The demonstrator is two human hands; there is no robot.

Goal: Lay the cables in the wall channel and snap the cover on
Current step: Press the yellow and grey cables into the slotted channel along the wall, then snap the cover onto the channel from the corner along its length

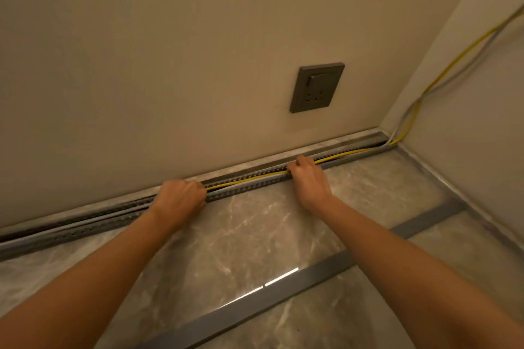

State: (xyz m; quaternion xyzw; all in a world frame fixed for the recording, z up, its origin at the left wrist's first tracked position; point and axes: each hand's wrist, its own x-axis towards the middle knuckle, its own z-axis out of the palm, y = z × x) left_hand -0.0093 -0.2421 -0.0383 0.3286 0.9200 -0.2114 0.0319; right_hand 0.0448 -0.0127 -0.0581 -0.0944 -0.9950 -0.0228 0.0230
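Note:
A grey slotted channel (249, 188) runs along the foot of the wall, from far left to the right corner. A yellow cable (246, 180) and a grey cable (402, 119) lie in it, then climb the right wall at the corner. My left hand (181, 200) sits on the channel with curled fingers dipping into it onto the cables. My right hand (309, 178) does the same further right, fingers curled over the channel's edge. The fingertips are hidden inside the channel. A long grey cover strip (283, 295) lies loose on the floor behind my arms.
A dark wall socket with a switch (317, 87) sits above the channel, right of centre. The floor is glossy marble tile (255, 229). The side wall (467, 136) closes the space on the right, with a stone skirting (442, 178) along its foot.

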